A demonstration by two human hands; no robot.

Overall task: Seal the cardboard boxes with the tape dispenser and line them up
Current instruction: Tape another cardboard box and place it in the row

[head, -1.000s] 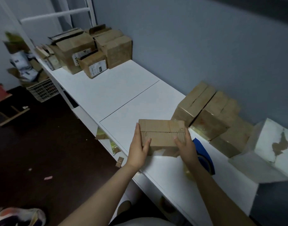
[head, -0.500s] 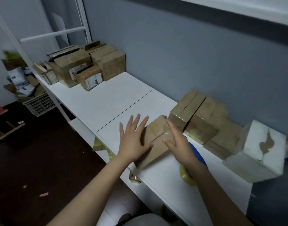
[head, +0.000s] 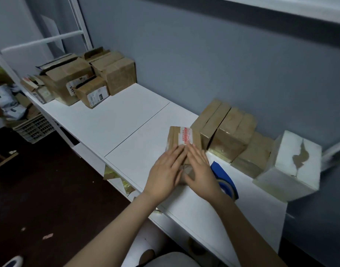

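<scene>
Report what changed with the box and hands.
The box, gripped by its ends a second ago, was turned over and laid on the table, red-printed tape now up. Both hands let go: left hand and right hand press flat on it. Tape dispenser and row of boxes stayed put.

The single view comes from a camera worn on the person's head, looking forward and steeply down along both bare forearms. It sits close above the near edge of the white worktop (head: 126,120). The left hand (head: 165,170) and right hand (head: 201,171) lie just below the middle of the frame, on the small cardboard box (head: 182,137). It faces the grey-blue wall (head: 203,64) at a slant, so the worktop runs away to the pile of cardboard boxes (head: 92,78) at upper left. The wide lens bows the edges, taking in the dark floor (head: 40,189) on the left and the white box (head: 288,166) at the right end.
</scene>
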